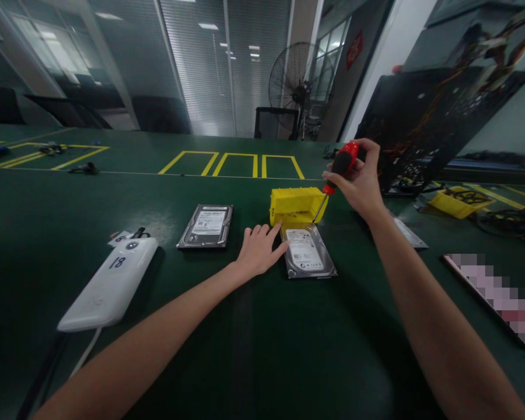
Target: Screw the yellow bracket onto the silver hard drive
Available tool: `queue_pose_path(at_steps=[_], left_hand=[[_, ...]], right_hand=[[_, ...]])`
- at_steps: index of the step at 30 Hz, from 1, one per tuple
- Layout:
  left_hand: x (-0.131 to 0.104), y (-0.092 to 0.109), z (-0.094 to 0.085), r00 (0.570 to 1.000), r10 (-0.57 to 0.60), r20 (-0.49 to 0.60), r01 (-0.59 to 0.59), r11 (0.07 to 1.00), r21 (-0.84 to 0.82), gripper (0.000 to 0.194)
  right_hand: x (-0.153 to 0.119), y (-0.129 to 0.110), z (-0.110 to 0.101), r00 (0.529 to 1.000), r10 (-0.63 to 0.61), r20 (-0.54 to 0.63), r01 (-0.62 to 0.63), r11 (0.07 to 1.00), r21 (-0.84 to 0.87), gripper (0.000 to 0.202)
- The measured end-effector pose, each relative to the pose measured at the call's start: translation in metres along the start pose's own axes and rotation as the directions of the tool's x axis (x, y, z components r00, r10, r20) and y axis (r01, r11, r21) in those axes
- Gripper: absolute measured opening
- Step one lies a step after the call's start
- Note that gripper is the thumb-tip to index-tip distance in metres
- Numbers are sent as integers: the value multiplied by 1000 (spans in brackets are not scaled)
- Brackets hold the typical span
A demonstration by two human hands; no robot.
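A hard drive (pixel 306 252) with a white label lies flat on the green table, right in front of a yellow plastic bin (pixel 294 201) tipped so its opening faces me. My left hand (pixel 259 251) rests at the drive's left edge, fingers stretched out, thumb and index finger touching it. In my right hand (pixel 362 181) is a red and black screwdriver (pixel 345 160), held by its handle and slanting down to the left. Its tip reaches the far right corner of the drive; whether it sits in a screw is too small to tell. A second hard drive (pixel 207 226) lies to the left.
A white power bank (pixel 111 283) marked 18 with a cable stands at the left. Another drive (pixel 406 230) is partly hidden behind my right forearm. Further right are a yellow bin (pixel 457 203), a blurred flat item (pixel 494 297) and an open black computer case (pixel 424 122).
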State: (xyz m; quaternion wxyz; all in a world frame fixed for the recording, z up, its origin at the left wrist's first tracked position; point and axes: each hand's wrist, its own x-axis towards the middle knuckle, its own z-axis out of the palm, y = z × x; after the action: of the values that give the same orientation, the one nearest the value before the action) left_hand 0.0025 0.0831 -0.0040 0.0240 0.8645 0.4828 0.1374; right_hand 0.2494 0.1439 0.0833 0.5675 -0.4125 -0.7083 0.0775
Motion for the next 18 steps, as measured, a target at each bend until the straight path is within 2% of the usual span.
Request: queue_pose_path(at_steps=[6, 12, 18], left_hand=[[0, 1, -2, 1000, -9, 30, 9, 1000, -22, 67], [0, 0, -1, 1000, 4, 10, -3, 1000, -29, 68], [0, 1, -1, 1000, 1, 19, -1, 1000, -16, 67]], right_hand=[[0, -4, 2, 999, 4, 53, -8, 997, 72, 76], [1, 4, 13, 999, 21, 44, -20, 999, -25, 70], [6, 0, 27, 994, 60, 89, -55, 997, -50, 68]])
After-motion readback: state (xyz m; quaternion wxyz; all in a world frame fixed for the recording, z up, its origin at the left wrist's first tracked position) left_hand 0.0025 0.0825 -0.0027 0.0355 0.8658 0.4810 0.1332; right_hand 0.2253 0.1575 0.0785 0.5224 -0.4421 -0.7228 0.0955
